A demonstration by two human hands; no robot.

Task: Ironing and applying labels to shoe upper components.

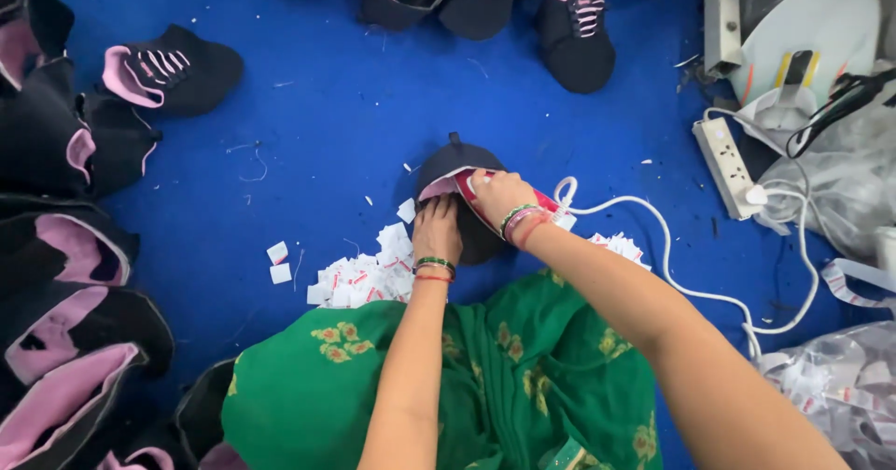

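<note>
Fingers of the right hand [499,195] clench a red iron [485,193]; left hand [438,232] presses flat on the black shoe upper [457,160].

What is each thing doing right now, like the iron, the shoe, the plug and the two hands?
left hand: pressing down on the shoe upper.
right hand: gripping the small red iron.
small red iron: held against the shoe upper.
shoe upper: black and pink, flat on the blue mat.
white cord: plugged into the power strip.
paper tags: loose heap.
</note>
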